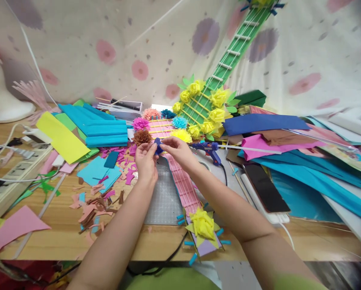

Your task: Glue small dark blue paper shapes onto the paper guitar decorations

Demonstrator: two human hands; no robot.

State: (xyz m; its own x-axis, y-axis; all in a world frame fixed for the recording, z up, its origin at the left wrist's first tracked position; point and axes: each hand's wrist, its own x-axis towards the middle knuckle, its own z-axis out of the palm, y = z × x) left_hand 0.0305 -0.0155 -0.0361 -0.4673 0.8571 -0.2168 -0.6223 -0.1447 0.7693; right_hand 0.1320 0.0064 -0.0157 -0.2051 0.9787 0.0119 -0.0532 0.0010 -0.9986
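Between my two hands is a small dark blue paper flower [158, 146], partly hidden by the fingers. My left hand [146, 160] pinches it from the left, and my right hand [178, 151] grips its right side. Below and behind them lies a pink paper guitar [185, 183], its neck pointing toward me. Paper flowers ring its body: a brown one [142, 137] close to my left fingers, plus magenta [140, 123], light blue [179, 122] and yellow ones [182, 135]. A yellow flower [203, 225] tops its head, where blue pegs stick out.
A blue glue gun [209, 151] lies just right of my right hand. A green paper guitar [210, 90] leans on the back curtain. Folded coloured paper [289, 155] fills the right side, with a phone [266, 187] before it. Paper scraps [97, 207] and a power strip [20, 177] are left.
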